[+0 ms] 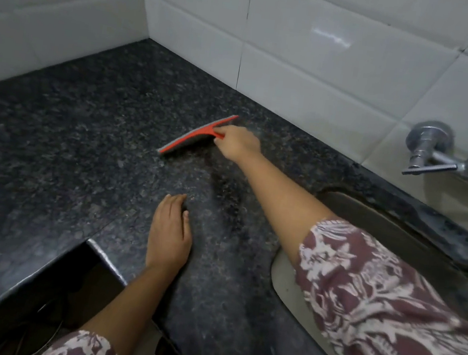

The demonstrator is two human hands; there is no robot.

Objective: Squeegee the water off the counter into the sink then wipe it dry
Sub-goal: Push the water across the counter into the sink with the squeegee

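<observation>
A red squeegee with a grey blade lies blade-down on the dark speckled granite counter, near the back wall. My right hand is stretched out and grips its short red handle. My left hand rests flat on the counter near the front edge, fingers together, holding nothing. The steel sink is set into the counter at the right, partly hidden by my right arm and patterned sleeve. The frame is blurred, so water on the counter is hard to make out.
White tiled walls close the counter at the back and left. A chrome tap juts from the wall above the sink. The counter has an inside corner edge at the lower left, with a dark opening below.
</observation>
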